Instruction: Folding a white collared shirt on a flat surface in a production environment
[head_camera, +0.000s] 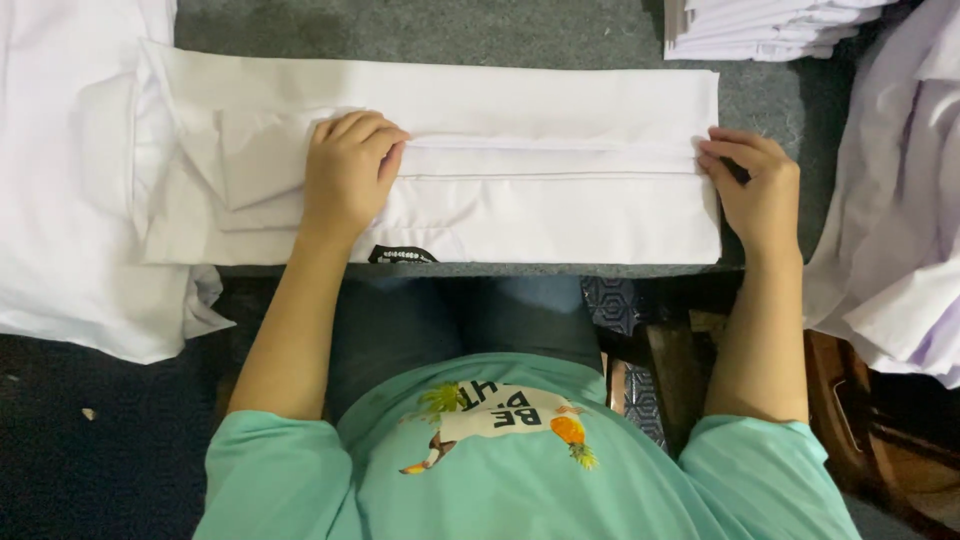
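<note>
Two hands work our long folded white cotton garment (520, 175) on the grey felt-covered table (500, 30), left hand (350, 175) pressing flat on the fold, right hand (755, 185) pinching its end edge, mid-fold, next needing both ends kept aligned.

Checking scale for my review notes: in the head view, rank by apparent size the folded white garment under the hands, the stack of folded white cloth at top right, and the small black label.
1. Folded white garment
2. Stack of folded white cloth, partly cut off by the frame
3. Black label
</note>
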